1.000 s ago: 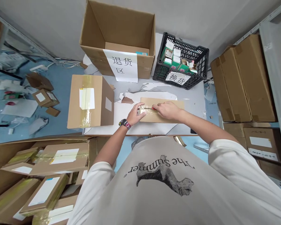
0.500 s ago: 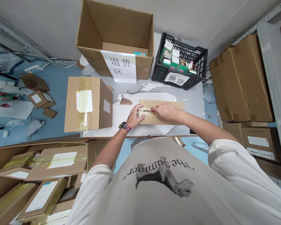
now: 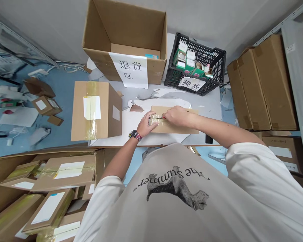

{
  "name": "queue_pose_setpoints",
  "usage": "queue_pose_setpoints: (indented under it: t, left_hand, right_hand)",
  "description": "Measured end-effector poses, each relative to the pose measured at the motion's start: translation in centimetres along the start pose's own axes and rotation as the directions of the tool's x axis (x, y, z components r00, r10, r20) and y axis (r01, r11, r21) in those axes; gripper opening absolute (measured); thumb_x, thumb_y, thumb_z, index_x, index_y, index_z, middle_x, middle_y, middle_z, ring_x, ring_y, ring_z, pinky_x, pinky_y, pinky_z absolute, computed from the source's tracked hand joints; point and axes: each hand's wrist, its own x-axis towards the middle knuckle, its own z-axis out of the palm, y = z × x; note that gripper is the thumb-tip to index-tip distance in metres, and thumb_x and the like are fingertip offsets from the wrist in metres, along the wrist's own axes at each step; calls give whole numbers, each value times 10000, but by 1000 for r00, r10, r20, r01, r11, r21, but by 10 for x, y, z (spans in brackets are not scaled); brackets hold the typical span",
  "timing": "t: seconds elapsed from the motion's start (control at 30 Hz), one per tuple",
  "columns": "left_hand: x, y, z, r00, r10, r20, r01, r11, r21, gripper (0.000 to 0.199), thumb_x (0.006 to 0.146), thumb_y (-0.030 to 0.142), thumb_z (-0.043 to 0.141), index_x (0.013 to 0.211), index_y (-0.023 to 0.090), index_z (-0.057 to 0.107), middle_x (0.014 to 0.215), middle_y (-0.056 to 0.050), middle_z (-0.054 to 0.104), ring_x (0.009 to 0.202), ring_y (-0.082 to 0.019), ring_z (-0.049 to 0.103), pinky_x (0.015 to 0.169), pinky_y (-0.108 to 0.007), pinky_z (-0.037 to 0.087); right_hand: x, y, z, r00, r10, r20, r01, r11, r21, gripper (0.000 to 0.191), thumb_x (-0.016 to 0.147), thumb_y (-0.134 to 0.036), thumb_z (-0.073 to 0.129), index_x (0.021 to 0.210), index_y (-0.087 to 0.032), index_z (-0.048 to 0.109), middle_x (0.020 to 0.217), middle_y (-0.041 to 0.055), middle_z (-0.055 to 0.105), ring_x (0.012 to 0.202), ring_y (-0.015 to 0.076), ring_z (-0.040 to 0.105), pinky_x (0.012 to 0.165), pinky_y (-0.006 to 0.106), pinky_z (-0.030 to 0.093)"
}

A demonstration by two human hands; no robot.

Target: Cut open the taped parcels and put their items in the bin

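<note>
While both hands work at its taped end, a flat kraft carton point(image 3: 181, 127) lies on a white sheet point(image 3: 131, 127) atop a table point(image 3: 207, 114).

Its long axis runs across the body. The left hand point(image 3: 147, 124), nearer that end, lies open on clear tape point(image 3: 156, 119); the right hand point(image 3: 176, 116) narrows around a small red-tipped item point(image 3: 163, 117), mostly hidden, so whether it holds this cannot be told. The right hand now sits closer to the left than a second ago.
</note>
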Motion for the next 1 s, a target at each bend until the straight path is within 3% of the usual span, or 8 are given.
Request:
queue_pose_setpoints:
  t: [0.27, 0.5, 0.73, 1.0]
  left_hand:
    - [-1, 4, 0, 1000, 1, -10, -1, 1000, 6, 657, 1026, 489, 770, 1634, 303, 606, 1743, -111, 618, 1510, -355, 663, 1215, -549, 629]
    - [-2, 11, 1, 1000, -12, -2, 12, 1000, 15, 651, 1027, 460, 779, 1638, 305, 616, 1725, -103, 643, 1444, -355, 705, 1231, -562, 618]
    - [0, 13, 6, 1000, 8, 3, -8, 998, 61, 649, 1029, 440, 770, 1647, 308, 618, 1707, -97, 667, 1521, -378, 672, 1315, -601, 551]
    - [1, 12, 6, 1000, 2, 0, -2, 995, 97, 623, 1041, 440, 759, 1640, 329, 631, 1704, -79, 681, 1532, -402, 663, 1310, -630, 534]
  right_hand:
    - [-12, 5, 21, 998, 2, -63, -4, 1000, -26, 436, 1144, -109, 494, 1468, -115, 786, 1191, 246, 883, 1109, 352, 840, 890, 396, 503]
    - [-17, 10, 30, 998, 2, -71, -4, 1000, -21, 368, 1139, -280, 607, 1420, -121, 785, 1109, 243, 878, 1014, 344, 832, 874, 384, 483]
    - [-24, 16, 43, 999, 35, -40, -35, 999, 14, 456, 1137, -124, 500, 1528, -147, 734, 1155, 207, 890, 1082, 339, 843, 873, 384, 503]
    - [-35, 34, 65, 997, 57, -43, -55, 997, 58, 460, 1149, -142, 479, 1514, -192, 753, 1131, 178, 901, 1068, 320, 847, 875, 377, 506]
